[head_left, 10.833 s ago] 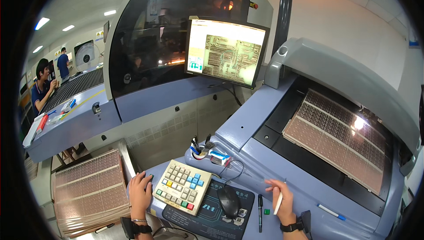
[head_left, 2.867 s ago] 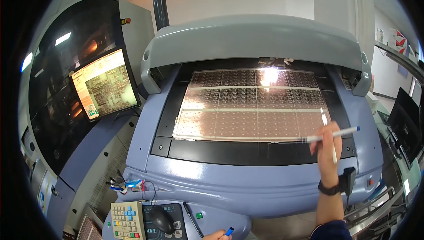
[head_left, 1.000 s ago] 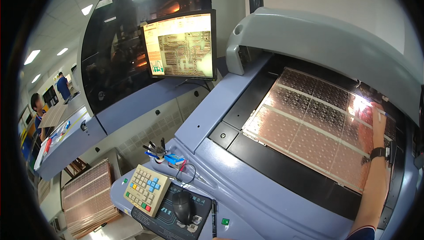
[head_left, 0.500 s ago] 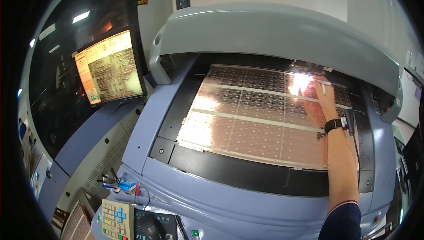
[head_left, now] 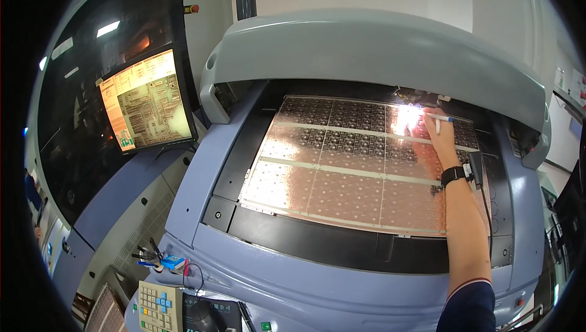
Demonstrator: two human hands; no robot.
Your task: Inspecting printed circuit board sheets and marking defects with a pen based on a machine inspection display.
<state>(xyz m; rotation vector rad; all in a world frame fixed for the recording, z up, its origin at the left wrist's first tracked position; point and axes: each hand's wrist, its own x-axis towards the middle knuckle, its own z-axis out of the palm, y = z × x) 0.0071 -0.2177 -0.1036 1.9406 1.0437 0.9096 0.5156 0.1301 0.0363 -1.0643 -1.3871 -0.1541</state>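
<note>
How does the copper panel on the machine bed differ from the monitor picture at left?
The copper panel lies flat on the bed, while the monitor stands nearly upright. The panel is far larger in view and split by pale strips; the monitor shows one lit screen. The right hand, holding a white pen, rests on the panel's far right corner; nothing touches the monitor. Both show fine circuit-like patterns.

Copper grid-patterned panel (head_left: 354,167); blue-grey machine (head_left: 342,277); white pen (head_left: 441,117).

support: blue-grey machine bed (head_left: 201,179) | black inner frame (head_left: 317,243) | laid on it: copper-coloured circuit panel (head_left: 342,173), flat, strips crossed over it
</note>
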